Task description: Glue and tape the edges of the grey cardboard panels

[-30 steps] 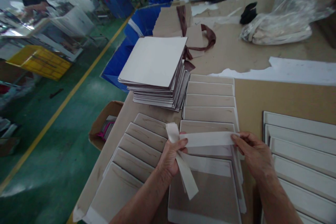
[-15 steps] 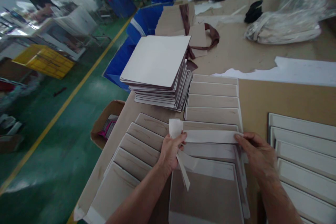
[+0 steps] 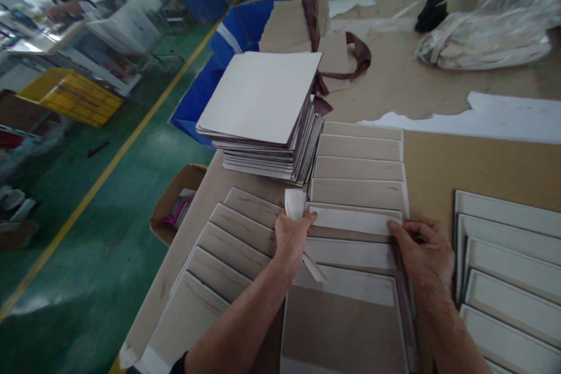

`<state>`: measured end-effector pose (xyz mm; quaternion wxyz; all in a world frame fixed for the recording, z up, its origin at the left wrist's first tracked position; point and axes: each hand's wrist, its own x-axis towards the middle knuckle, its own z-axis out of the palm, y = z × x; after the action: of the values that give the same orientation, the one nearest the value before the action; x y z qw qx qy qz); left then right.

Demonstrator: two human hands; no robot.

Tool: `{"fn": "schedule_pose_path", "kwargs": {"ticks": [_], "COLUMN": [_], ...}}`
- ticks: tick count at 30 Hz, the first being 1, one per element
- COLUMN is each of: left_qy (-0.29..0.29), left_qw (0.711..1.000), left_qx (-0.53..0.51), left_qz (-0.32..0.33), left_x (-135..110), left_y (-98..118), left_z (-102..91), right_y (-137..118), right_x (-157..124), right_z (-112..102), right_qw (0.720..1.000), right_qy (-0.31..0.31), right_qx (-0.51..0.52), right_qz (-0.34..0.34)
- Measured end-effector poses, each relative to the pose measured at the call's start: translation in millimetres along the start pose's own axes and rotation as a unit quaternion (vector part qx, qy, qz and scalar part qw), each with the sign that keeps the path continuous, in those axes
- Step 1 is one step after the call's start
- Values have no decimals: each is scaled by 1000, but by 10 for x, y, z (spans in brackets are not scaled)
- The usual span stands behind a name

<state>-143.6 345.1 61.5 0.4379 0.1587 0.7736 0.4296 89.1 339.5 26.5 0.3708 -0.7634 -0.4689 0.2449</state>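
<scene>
My left hand (image 3: pixel 293 236) is closed around a bundle of white strips (image 3: pixel 294 203); one end stands up above the fist and loose ends hang below it. A single white strip (image 3: pixel 350 219) lies stretched along the edge of one board in the middle row of overlapping beige boards (image 3: pixel 357 189). The left thumb touches that strip's left end. At its right end my right hand (image 3: pixel 423 245) has thumb and fingers closed on the strip and the board's edge. Nearer me, the front board (image 3: pixel 346 324) carries a similar pale strip across its top.
A tall stack of boards (image 3: pixel 263 96) stands behind my left hand. Fanned boards lie at left (image 3: pixel 236 239) and right (image 3: pixel 512 280). Farther back are brown ribbon (image 3: pixel 362 55), a plastic-wrapped bundle (image 3: pixel 482 47) and blue bins (image 3: pixel 193 99). A cardboard box (image 3: pixel 175 204) sits beside the table; a person works far left.
The strip between my hands has come down from above the boards onto one board's edge. My left hand has turned slightly, and the hanging strip ends have swung to the right.
</scene>
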Motion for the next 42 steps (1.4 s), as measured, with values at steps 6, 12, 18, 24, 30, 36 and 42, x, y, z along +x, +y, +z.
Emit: {"fn": "schedule_pose_path", "kwargs": {"ticks": [6, 12, 18, 24, 30, 36, 42], "left_qy": [8, 17, 19, 22, 22, 25, 21], "left_qw": [1000, 998, 997, 995, 995, 991, 990], "left_qx": [18, 48, 72, 88, 94, 117, 127], "left_qz": [10, 22, 31, 35, 41, 52, 58], "left_x": [39, 61, 74, 63, 104, 131, 142], "left_y": [17, 5, 12, 45, -6, -39, -49], "left_z": [20, 51, 74, 71, 75, 77, 77], "right_y": [-26, -47, -54, -56, -39, -3, -63], "right_x": [13, 16, 31, 37, 32, 59, 107], "right_z": [5, 10, 32, 52, 61, 91, 71], "right_qw": [1000, 999, 1000, 1000, 1000, 1000, 999], "right_qy": [-8, -15, -7, -9, -16, -19, -38], "right_qx": [-25, -30, -24, -11, -16, -10, -33], "right_qz": [1, 4, 2, 8, 4, 9, 17]}}
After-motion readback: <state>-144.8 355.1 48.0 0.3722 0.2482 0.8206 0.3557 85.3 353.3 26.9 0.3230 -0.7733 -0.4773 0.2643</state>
